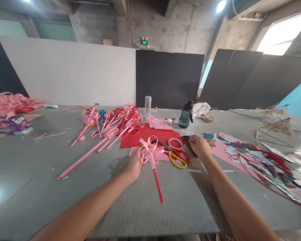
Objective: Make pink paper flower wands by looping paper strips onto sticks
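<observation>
Left hand (134, 164): fingers closed around one pink ribbon flower (148, 150), its red stem (157, 182) pointing to 6 o'clock. Right hand (200, 146): rests on one dark flat object (188, 142), mostly covered; finger grip cannot be told. Between the hands: one pair of scissors (178, 157), yellow and red handles; one tape ring (175, 143). At 11 o'clock: heap of flower sticks (110, 125), overlapping, uncountable. Two bottles (186, 115), labels unreadable. Green wall sign (144, 42), illegible.
</observation>
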`<move>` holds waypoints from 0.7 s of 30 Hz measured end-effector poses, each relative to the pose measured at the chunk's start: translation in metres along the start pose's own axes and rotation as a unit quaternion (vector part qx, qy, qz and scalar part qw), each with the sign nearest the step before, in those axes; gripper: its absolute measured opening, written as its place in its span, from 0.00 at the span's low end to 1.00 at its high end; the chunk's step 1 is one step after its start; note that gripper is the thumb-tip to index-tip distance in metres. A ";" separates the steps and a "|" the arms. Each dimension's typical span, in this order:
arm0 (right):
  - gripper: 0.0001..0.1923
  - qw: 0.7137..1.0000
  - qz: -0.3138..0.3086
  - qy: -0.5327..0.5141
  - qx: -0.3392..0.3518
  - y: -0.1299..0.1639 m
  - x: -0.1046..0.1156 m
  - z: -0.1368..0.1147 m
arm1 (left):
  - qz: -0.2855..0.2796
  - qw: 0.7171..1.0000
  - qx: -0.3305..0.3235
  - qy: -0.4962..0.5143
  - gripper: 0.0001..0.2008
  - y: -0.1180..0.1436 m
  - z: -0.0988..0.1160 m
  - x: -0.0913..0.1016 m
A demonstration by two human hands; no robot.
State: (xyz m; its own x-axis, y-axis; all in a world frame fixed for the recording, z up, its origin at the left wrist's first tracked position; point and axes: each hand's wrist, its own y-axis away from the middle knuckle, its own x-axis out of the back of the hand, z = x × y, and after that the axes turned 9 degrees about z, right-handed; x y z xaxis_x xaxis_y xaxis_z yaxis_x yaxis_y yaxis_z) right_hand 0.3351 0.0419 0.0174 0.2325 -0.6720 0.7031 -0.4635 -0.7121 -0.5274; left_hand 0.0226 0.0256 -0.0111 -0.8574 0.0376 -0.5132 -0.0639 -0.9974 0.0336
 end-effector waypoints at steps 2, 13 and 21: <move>0.20 0.998 0.054 -0.012 -0.021 -0.002 0.007 0.002 | 0.010 1.000 -0.012 0.008 0.15 0.000 0.001 -0.001; 0.19 0.971 -0.050 -0.217 0.091 0.071 -0.025 -0.071 | 0.048 0.997 -0.048 0.025 0.13 -0.008 0.003 0.006; 0.31 0.936 -0.069 -0.346 0.013 0.079 -0.023 -0.072 | 0.048 0.997 -0.051 0.030 0.15 -0.007 0.002 0.009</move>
State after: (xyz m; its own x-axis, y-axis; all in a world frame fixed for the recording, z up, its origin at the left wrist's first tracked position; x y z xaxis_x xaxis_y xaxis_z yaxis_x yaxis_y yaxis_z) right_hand 0.2314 0.0153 -0.0064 0.7899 -0.5386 0.2933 -0.3703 -0.8000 -0.4721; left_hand 0.0141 0.0332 -0.0143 -0.8246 -0.0594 -0.5626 0.0725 -0.9974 -0.0010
